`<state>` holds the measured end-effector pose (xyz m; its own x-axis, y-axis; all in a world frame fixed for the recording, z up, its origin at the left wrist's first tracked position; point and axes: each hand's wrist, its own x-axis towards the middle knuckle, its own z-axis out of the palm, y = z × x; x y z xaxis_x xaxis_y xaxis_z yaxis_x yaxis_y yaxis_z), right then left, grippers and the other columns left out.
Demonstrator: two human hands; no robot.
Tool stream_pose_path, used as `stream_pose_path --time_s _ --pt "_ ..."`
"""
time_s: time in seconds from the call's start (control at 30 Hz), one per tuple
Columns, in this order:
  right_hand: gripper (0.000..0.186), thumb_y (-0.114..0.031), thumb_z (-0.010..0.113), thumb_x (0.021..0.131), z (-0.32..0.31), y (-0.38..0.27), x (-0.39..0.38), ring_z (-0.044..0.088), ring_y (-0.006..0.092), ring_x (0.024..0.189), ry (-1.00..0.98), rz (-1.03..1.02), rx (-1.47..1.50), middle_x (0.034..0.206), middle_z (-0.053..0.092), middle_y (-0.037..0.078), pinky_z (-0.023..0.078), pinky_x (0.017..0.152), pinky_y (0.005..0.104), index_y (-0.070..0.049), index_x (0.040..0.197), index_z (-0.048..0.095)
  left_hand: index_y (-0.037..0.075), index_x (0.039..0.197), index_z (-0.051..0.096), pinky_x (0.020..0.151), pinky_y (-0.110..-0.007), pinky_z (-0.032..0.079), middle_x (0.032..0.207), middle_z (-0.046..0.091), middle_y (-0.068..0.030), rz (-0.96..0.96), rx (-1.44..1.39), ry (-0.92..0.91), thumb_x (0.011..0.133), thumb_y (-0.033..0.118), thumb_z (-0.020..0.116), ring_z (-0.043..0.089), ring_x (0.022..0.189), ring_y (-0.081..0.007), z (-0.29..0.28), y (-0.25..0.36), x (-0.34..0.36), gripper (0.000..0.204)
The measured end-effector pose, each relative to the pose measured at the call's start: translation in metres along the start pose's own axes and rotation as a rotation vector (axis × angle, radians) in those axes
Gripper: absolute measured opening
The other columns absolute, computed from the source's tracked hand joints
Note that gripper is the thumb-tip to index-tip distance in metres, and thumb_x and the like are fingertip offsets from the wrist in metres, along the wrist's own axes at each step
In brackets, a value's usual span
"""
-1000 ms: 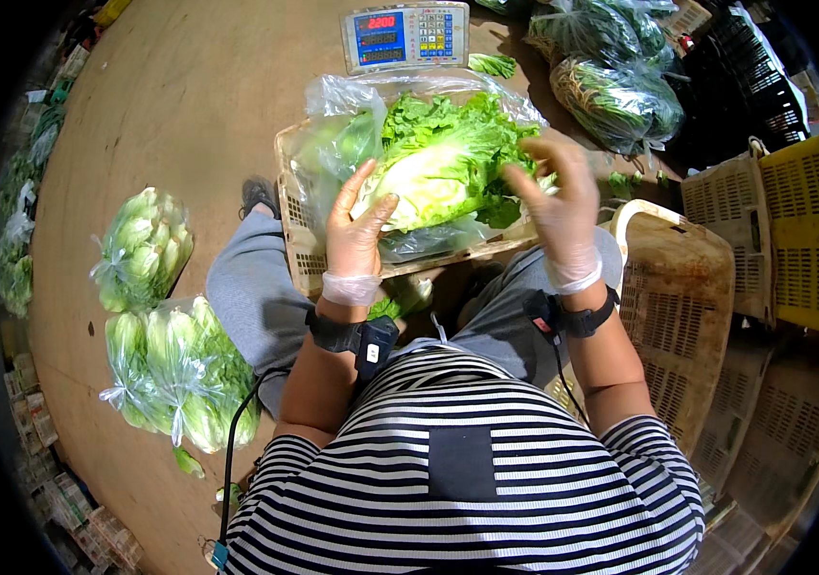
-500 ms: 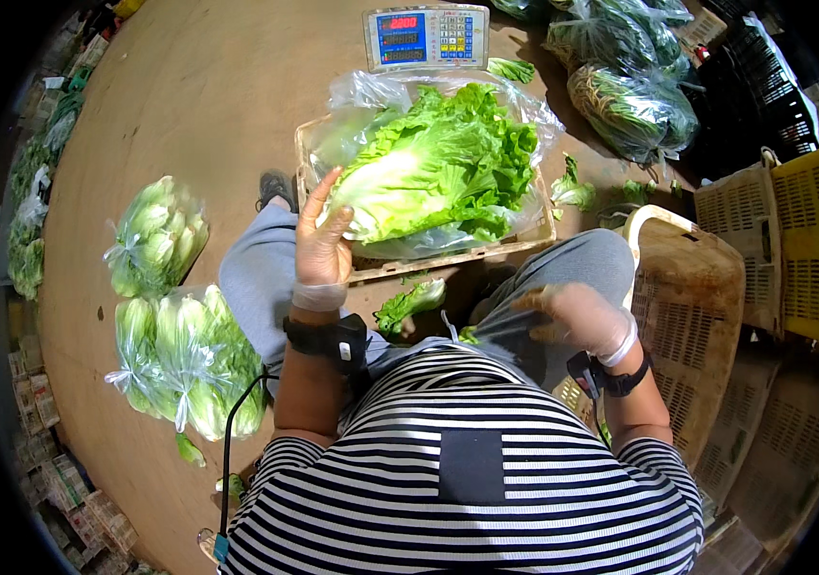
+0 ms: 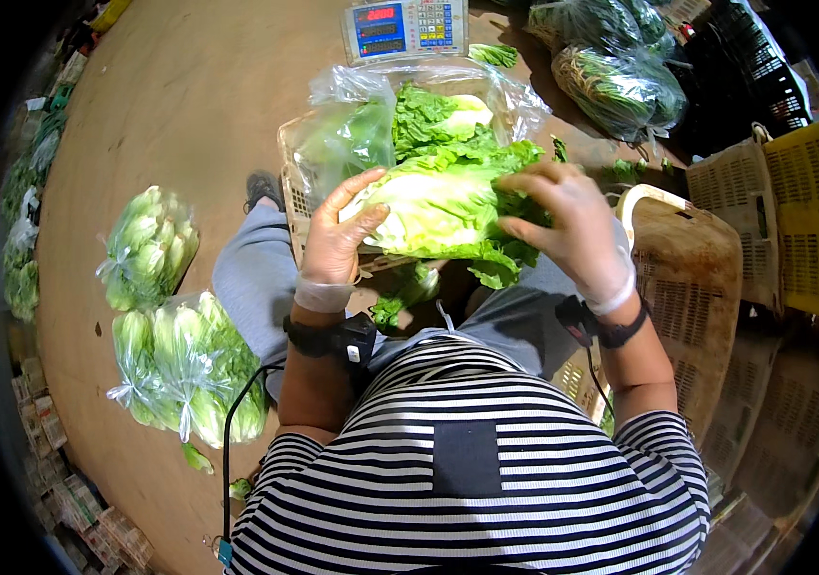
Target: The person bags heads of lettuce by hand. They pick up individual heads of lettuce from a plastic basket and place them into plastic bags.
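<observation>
A head of lettuce (image 3: 433, 209) lies between my two gloved hands, raised over the near part of a shallow plastic crate (image 3: 294, 182). My left hand (image 3: 337, 230) grips its pale stem end, thumb toward me. At the leafy end, my right hand (image 3: 563, 216) has its fingers spread and bent over the leaves, slightly blurred; whether they press on them is hard to see. Beyond, more lettuce (image 3: 457, 117) rests in the crate on an opened clear plastic bag (image 3: 347, 120).
A digital scale display (image 3: 404, 29) stands behind the crate. Bagged lettuce (image 3: 189, 364) sits on the floor at left, bagged greens (image 3: 620, 86) at far right. A tan basket (image 3: 687, 287) and a yellow crate (image 3: 812, 220) stand on the right. Loose leaves lie near my legs.
My right hand has moved from over my right thigh up to the leafy end of the lettuce. The held lettuce has come nearer to me, uncovering other lettuce in the crate.
</observation>
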<state>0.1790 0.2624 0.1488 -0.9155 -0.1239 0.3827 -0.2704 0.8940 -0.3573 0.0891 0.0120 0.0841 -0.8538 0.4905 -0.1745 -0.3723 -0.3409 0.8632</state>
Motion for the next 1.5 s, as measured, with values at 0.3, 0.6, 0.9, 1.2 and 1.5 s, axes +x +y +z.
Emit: stream_pose_path --time_s 0.3,0.6,0.9,1.2,1.5 --pt "0.002 -0.004 0.061 0.08 0.008 0.01 -0.031 0.061 0.0169 0.079 0.62 0.487 1.087 0.086 0.063 0.009 0.048 0.071 0.0288 -0.003 0.081 0.064 -0.006 0.126 0.043 0.094 -0.034 0.045 0.12 0.054 -0.016 0.145 -0.141 0.032 0.081 0.006 0.064 0.056 0.105 -0.023 -0.031 -0.005 -0.018 0.05" --pt "0.046 -0.03 0.074 0.07 0.0 -0.021 -0.046 0.052 0.0336 0.11 -0.145 0.074 0.52 0.124 0.051 0.018 0.042 0.091 0.0425 -0.01 0.11 0.061 -0.005 0.124 0.044 0.092 -0.033 0.046 0.117 0.055 -0.0165 0.236 0.239 0.061 0.083 0.012 0.06 0.056 0.104 -0.0221 -0.052 0.023 -0.038 0.047" --pt "0.096 -0.022 0.085 0.051 0.059 0.027 -0.049 0.048 0.0334 0.114 0.057 0.043 0.151 0.13 0.045 0.017 0.04 0.095 0.0431 -0.018 0.135 0.038 -0.001 0.135 0.036 0.099 -0.029 0.036 0.133 0.043 -0.0142 0.118 0.254 -0.262 0.076 0.027 0.073 0.039 0.124 -0.0214 0.028 0.023 -0.013 0.075" --pt "0.086 -0.007 0.077 0.054 0.029 0.081 0.025 0.052 0.0315 0.11 0.104 0.101 0.075 0.125 0.05 0.015 0.044 0.091 0.0365 -0.01 0.132 0.042 0.005 0.132 0.038 0.073 -0.038 0.049 0.105 0.06 -0.022 0.345 0.995 0.645 0.073 0.005 0.062 0.062 0.085 -0.0288 -0.044 -0.013 0.103 0.065" --pt "0.073 -0.007 0.065 0.069 0.182 0.012 0.139 0.057 0.0242 0.079 -0.531 -0.086 -0.22 0.093 0.053 0.011 0.05 0.067 0.0416 -0.024 0.135 0.039 0.007 0.079 0.054 0.056 -0.02 0.038 0.071 0.051 -0.0001 0.096 0.265 0.576 0.084 0.005 0.047 0.047 0.065 -0.0069 -0.116 0.033 0.02 0.009"
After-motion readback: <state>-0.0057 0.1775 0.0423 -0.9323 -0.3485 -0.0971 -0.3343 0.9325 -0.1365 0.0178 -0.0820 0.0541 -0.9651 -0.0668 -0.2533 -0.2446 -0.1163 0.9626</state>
